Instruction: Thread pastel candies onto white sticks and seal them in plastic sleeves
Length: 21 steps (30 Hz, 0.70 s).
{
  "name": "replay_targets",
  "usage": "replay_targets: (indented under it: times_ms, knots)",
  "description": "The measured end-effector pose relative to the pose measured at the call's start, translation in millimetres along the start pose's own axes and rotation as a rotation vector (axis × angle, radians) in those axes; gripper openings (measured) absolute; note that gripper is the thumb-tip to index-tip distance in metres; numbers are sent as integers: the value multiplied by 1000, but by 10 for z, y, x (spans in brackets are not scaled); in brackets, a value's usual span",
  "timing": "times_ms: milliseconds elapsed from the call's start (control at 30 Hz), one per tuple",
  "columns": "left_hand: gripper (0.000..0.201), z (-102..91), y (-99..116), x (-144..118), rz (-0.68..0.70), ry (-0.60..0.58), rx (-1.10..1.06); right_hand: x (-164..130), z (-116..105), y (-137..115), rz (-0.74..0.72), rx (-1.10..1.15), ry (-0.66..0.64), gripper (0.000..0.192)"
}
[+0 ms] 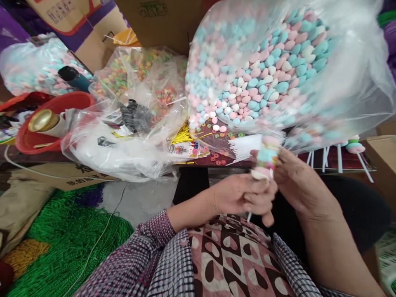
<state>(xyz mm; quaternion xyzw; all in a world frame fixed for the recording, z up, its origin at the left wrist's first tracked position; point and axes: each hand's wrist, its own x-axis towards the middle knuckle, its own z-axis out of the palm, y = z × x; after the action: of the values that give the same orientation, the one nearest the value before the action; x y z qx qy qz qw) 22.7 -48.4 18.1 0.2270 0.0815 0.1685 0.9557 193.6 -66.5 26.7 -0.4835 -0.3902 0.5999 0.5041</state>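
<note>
My left hand grips a thin white stick whose lower end pokes out below the fingers. Stacked on the stick's upper part are pastel candies, pink, blue and white. My right hand pinches that stack from the right side. Just above the hands hangs a big clear plastic bag full of pink, blue and white heart-shaped candies. A bundle of loose white sticks lies on the dark table right behind my hands.
Finished candy sticks lie at the right on the table. Left of centre sit bags of colourful ring candies, a crumpled clear bag, a red basin with tape rolls, cardboard boxes and green fringe on the floor.
</note>
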Motion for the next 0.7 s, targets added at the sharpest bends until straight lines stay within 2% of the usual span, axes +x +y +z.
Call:
replay_targets:
  times_ms: [33,100,167,233,333,367,400,433,467,567,600,633,700]
  knots:
    - [40,12,-43,11,-43,-47,9,3,61,-4,34,55,-61,71]
    - [43,3,-94,24,-63,-93,58,3,197,10,58,110,-102,65]
    - [45,-27,-85,9,-8,-22,204,10,326,49,29,122,-30,46]
    - [41,-53,-28,-31,75,198,499,35,436,105,-58,141,108,34]
    - [29,-88,68,-95,171,600,1036,93,555,175,-235,170,287,32]
    - [27,-107,89,-114,197,674,1138,110,575,181,-272,161,314,32]
    - [26,-132,103,-133,219,696,1160,124,582,174,-276,145,310,32]
    - [28,-160,111,-153,233,664,1098,135,575,154,-246,126,273,34]
    - [31,-191,116,-176,231,586,970,145,558,124,-199,109,208,37]
    - [42,-263,123,-255,139,237,497,183,481,18,-72,75,-30,49]
    - [44,-271,126,-278,116,162,399,204,469,-3,-65,66,-72,47]
    - [45,-271,132,-297,115,132,347,230,472,-10,-74,58,-84,43]
    - [43,-254,148,-317,193,220,364,292,532,16,-122,52,-22,34]
